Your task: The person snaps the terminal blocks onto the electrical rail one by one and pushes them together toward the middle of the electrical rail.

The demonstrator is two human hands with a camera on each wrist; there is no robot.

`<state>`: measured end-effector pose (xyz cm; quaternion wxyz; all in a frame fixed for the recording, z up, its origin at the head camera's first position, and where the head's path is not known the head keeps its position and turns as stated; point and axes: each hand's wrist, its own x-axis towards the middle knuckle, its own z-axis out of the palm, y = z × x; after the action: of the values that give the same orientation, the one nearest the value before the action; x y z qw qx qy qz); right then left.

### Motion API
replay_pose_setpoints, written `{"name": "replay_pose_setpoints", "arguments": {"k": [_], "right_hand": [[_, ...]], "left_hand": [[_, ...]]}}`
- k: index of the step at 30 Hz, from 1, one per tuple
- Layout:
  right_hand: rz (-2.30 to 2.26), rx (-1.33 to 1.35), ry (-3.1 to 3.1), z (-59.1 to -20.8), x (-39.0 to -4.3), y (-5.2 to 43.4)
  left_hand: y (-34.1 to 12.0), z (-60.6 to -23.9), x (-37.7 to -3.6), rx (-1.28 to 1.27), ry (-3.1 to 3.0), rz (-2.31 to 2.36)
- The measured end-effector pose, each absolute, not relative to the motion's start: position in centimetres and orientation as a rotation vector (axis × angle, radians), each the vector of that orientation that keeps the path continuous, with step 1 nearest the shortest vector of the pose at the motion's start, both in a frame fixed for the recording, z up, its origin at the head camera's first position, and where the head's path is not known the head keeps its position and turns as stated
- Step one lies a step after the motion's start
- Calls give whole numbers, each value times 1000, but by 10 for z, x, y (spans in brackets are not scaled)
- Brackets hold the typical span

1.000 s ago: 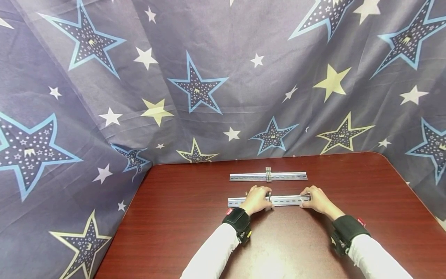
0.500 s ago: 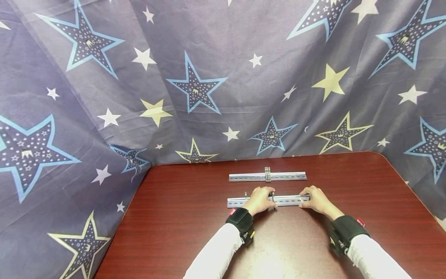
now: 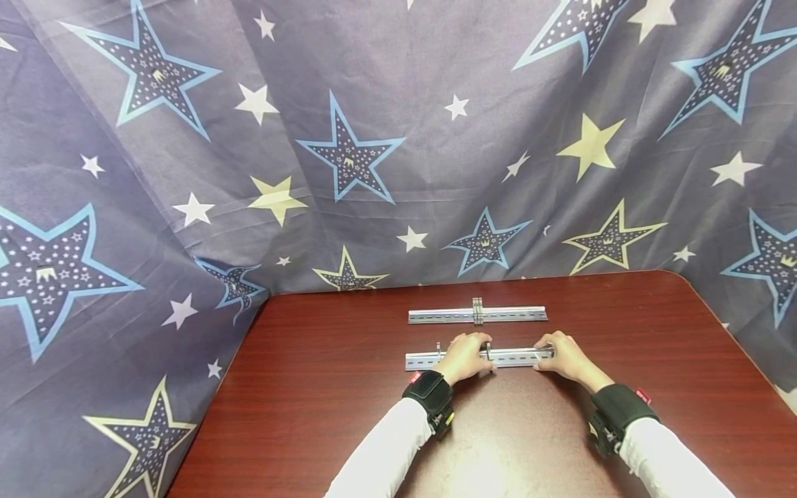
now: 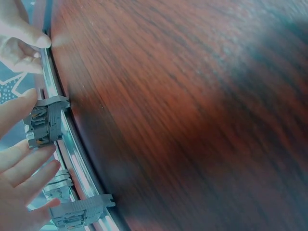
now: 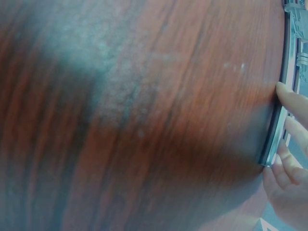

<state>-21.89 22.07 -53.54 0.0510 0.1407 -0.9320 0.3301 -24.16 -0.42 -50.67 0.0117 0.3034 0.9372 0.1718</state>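
Two silver metal rails lie crosswise on the dark red table (image 3: 349,387). My left hand (image 3: 465,355) reaches over the near rail (image 3: 513,357) and pinches a small grey clip (image 3: 488,351) seated on it. The left wrist view has that clip (image 4: 45,120) between my thumb and fingers (image 4: 29,166), with a second grey clip (image 4: 79,211) further along the rail (image 4: 50,72). My right hand (image 3: 560,355) grips the rail's right end, its thumb (image 5: 292,98) against the rail's (image 5: 278,122) near edge. The far rail (image 3: 436,316) carries a few clips (image 3: 478,310) at its middle.
A blue-grey cloth printed with stars (image 3: 349,152) hangs behind the table and on both sides. The table's left edge (image 3: 218,387) runs diagonally toward me. Bare wood stretches in front of the near rail.
My left hand has shifted slightly to the right along the near rail with the grey clip. The right hand and the far rail stay where they were.
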Motion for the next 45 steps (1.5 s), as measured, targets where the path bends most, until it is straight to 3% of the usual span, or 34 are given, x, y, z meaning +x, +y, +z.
{"name": "replay_pose_setpoints", "arguments": {"k": [13, 27, 45], "right_hand": [[1017, 424, -2834, -534, -219, 221], [1016, 423, -2835, -533, -219, 221], [1019, 439, -2844, -530, -217, 218]], "left_hand": [[-6, -506, -243, 951, 2913, 512], [-35, -478, -245, 976, 2814, 484], [-66, -489, -251, 866, 2825, 509]]}}
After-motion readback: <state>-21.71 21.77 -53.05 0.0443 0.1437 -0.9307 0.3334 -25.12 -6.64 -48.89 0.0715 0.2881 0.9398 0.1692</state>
